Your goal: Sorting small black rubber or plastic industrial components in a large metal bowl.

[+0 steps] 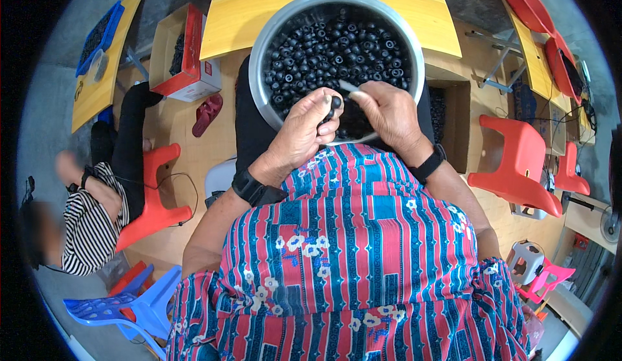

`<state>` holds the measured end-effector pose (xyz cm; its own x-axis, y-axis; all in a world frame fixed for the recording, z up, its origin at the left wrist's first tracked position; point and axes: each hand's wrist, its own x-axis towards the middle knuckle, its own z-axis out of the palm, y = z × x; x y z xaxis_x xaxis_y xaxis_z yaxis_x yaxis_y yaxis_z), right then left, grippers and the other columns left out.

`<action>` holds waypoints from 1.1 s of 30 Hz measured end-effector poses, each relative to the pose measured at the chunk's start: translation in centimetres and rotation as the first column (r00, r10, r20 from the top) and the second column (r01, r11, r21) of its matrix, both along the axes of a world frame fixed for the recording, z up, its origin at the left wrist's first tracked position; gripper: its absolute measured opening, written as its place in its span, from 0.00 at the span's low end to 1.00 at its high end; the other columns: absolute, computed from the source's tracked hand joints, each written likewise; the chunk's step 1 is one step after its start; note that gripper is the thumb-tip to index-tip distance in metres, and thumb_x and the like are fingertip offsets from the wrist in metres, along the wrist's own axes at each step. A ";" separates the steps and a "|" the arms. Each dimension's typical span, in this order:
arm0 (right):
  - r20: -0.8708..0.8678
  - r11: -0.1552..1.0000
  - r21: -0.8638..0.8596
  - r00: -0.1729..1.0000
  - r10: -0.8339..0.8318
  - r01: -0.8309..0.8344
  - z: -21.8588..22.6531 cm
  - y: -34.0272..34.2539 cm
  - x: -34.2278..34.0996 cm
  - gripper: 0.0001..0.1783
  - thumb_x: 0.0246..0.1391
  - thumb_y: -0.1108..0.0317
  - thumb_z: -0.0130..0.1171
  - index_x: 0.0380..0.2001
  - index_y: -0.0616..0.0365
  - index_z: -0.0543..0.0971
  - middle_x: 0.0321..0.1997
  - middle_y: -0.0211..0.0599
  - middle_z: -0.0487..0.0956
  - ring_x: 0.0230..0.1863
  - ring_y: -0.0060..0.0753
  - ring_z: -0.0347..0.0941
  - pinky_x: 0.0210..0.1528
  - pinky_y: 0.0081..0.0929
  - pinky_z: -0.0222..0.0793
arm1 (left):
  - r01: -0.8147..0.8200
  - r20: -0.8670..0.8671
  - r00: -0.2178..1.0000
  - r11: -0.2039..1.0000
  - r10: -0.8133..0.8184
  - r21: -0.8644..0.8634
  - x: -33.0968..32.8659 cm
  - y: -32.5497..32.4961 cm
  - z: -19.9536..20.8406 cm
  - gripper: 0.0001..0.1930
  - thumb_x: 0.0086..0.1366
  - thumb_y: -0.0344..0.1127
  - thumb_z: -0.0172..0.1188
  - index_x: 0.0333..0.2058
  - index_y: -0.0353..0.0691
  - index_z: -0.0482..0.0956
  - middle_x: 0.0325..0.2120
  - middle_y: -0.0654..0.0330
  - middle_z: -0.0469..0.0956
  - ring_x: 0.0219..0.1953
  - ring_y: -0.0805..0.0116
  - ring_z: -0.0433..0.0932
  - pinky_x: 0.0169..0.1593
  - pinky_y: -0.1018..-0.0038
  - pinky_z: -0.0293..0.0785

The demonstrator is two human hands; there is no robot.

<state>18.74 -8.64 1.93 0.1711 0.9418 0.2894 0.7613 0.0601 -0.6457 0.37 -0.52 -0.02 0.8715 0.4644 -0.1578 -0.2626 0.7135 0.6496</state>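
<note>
A large metal basin (258, 92) sits on my lap, holding many small round black parts (343, 44) with holes in them. My left hand (303, 126) is closed over the basin's near side, gripping a small round black part (335, 102) between thumb and fingers. More black shows within its curled fingers, too covered to count. Beside it, my right hand (392, 116) pinches a short pale flat tool (348, 86), perhaps a blade, whose tip points toward the left hand. The handle is hidden in the fingers.
A yellow table (227, 18) stands beyond the basin. Left are a seated person in a striped shirt (91, 222), a red-and-white carton (188, 69) and a blue chair (139, 303). Right are a cardboard box (457, 124) and a red stool (515, 160).
</note>
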 end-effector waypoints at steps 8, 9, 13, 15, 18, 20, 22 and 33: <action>-0.207 0.988 -0.119 0.971 -0.118 0.095 -0.8 -0.1 0.1 0.17 0.58 0.55 0.57 0.26 0.58 0.80 0.27 0.50 0.78 0.31 0.55 0.76 0.33 0.44 0.69 | 0.087 0.002 0.996 0.993 -0.087 -0.083 0.6 0.3 1.5 0.10 0.74 0.41 0.48 0.45 0.41 0.68 0.32 0.66 0.64 0.24 0.83 0.60 0.25 0.88 0.57; -0.176 0.985 -0.147 0.977 -0.118 0.092 -0.9 -0.1 0.0 0.17 0.58 0.54 0.57 0.26 0.57 0.80 0.27 0.50 0.78 0.32 0.55 0.76 0.33 0.45 0.69 | 0.120 -0.005 0.993 0.988 -0.121 -0.100 0.7 0.6 2.4 0.11 0.74 0.42 0.49 0.46 0.41 0.68 0.32 0.66 0.65 0.23 0.83 0.60 0.23 0.89 0.56; -0.071 0.973 -0.212 0.992 -0.107 0.090 -0.8 0.3 -0.8 0.15 0.55 0.54 0.56 0.26 0.55 0.80 0.25 0.48 0.80 0.32 0.54 0.78 0.37 0.46 0.73 | 0.274 -0.097 0.956 0.960 -0.278 -0.047 2.9 2.5 6.2 0.10 0.74 0.40 0.47 0.45 0.41 0.69 0.32 0.64 0.68 0.22 0.84 0.62 0.20 0.90 0.57; -0.079 0.980 -0.190 0.994 -0.079 0.063 -2.2 -0.1 -0.3 0.14 0.55 0.55 0.57 0.26 0.54 0.81 0.28 0.46 0.81 0.33 0.54 0.78 0.35 0.45 0.74 | 0.389 -0.143 0.908 0.919 -0.393 -0.060 6.2 2.7 7.8 0.10 0.75 0.39 0.46 0.44 0.39 0.69 0.32 0.64 0.68 0.22 0.84 0.62 0.20 0.89 0.59; 0.049 0.997 0.073 0.999 0.022 -0.025 -4.5 0.1 0.7 0.14 0.58 0.59 0.57 0.43 0.53 0.79 0.47 0.45 0.79 0.50 0.50 0.74 0.52 0.44 0.67 | 0.380 -0.334 0.886 0.917 -0.323 0.122 12.7 0.5 10.9 0.22 0.76 0.45 0.43 0.57 0.33 0.66 0.38 0.57 0.75 0.34 0.71 0.77 0.42 0.74 0.78; 0.098 1.000 0.024 0.995 0.006 -0.008 -3.0 0.0 0.4 0.22 0.63 0.59 0.53 0.58 0.53 0.71 0.60 0.44 0.73 0.64 0.46 0.64 0.67 0.43 0.55 | 0.426 -0.186 0.892 0.904 -0.411 0.043 15.9 -0.3 11.2 0.29 0.73 0.49 0.48 0.61 0.31 0.61 0.54 0.48 0.67 0.53 0.57 0.71 0.58 0.56 0.71; 0.137 1.000 0.011 0.990 0.021 -0.023 -4.5 -0.1 0.6 0.24 0.63 0.58 0.53 0.59 0.53 0.70 0.61 0.44 0.71 0.65 0.46 0.62 0.68 0.43 0.53 | 0.412 -0.173 0.899 0.911 -0.401 0.028 17.5 -1.7 11.7 0.30 0.72 0.50 0.50 0.62 0.32 0.61 0.60 0.45 0.62 0.59 0.54 0.67 0.58 0.54 0.71; -0.099 0.968 -0.205 0.980 -0.171 0.148 -1.1 -0.4 0.2 0.16 0.55 0.57 0.58 0.25 0.58 0.81 0.26 0.48 0.80 0.30 0.52 0.78 0.34 0.47 0.74 | 0.190 -0.201 0.971 0.923 -0.127 0.336 7.5 2.1 8.2 0.14 0.73 0.36 0.49 0.52 0.38 0.72 0.41 0.62 0.77 0.37 0.80 0.76 0.37 0.83 0.74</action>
